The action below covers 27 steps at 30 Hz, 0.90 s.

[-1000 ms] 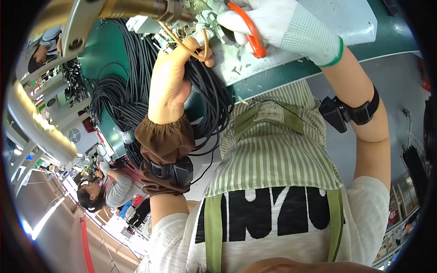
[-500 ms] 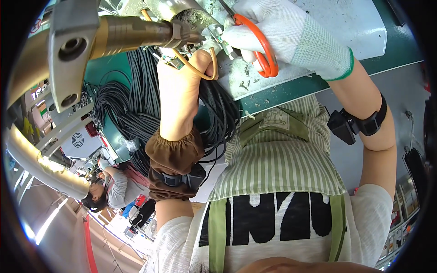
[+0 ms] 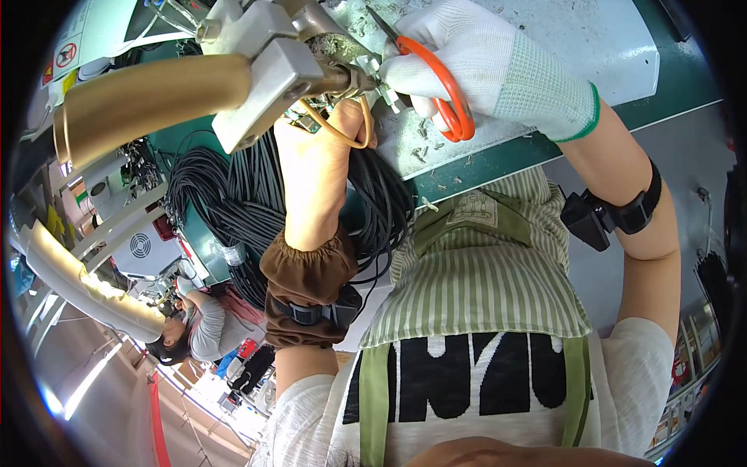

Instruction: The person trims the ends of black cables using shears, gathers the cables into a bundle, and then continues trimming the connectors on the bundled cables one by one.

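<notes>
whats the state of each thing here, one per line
left hand: bare, raised under the metal tool, a tan loop by its fingertips
right hand: in a white glove, gripping the scissors
scissors: orange handles, held, blades mostly hidden
black cable bundle: coiled, hanging beside the green bench edge

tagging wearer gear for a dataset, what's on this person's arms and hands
The left hand is bare, with a brown elasticated sleeve cover and a black strapped device below it. The right hand wears a white knit glove with green cuff trim; a black strap-on device circles that forearm.
</notes>
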{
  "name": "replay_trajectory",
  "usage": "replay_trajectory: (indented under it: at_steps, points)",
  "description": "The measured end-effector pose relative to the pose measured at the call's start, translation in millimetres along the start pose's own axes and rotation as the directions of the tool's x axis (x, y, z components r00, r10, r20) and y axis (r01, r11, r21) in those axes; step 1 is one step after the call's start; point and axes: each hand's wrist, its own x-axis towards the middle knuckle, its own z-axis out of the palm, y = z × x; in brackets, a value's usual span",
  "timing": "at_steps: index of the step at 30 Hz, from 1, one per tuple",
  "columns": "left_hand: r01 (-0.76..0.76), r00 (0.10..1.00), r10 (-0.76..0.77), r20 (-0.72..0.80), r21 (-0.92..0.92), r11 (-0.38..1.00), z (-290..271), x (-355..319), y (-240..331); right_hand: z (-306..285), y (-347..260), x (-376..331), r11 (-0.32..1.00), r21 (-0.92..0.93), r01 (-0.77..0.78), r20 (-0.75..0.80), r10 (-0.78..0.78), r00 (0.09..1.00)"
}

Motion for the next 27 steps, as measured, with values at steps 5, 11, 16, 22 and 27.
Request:
replay_trajectory:
  at_steps: [5,11,16,22,27]
  points:
    - [0.059,0.998,-0.058,-0.035,0.049,0.997,1.0,0.5,2.3,-3.7,-19.7,4.6,0.912,0.245,-0.33,0.042,0.331,0.943]
    - [0.12,0.967,-0.155,-0.2,-0.181,0.976,13.7,0.7,10.5,5.5,6.3,-8.4,0.998,0.011,-0.069,-0.083,0.07,0.994]
    - [0.025,0.975,-0.066,-0.211,-0.191,0.981,-10.8,-30.2,1.3,4.4,-15.6,-74.3,0.957,-0.206,-0.205,-0.419,0.103,0.902]
    - [0.242,0.957,-0.248,0.153,0.057,0.969,34.3,-67.0,28.4,27.0,-58.3,-76.0,0.97,-0.076,-0.229,-0.379,0.184,0.907]
    - [0.035,0.999,-0.037,-0.012,-0.126,0.991,43.5,-68.3,25.3,32.5,-62.4,-75.7,0.884,0.36,-0.298,-0.27,0.405,0.874]
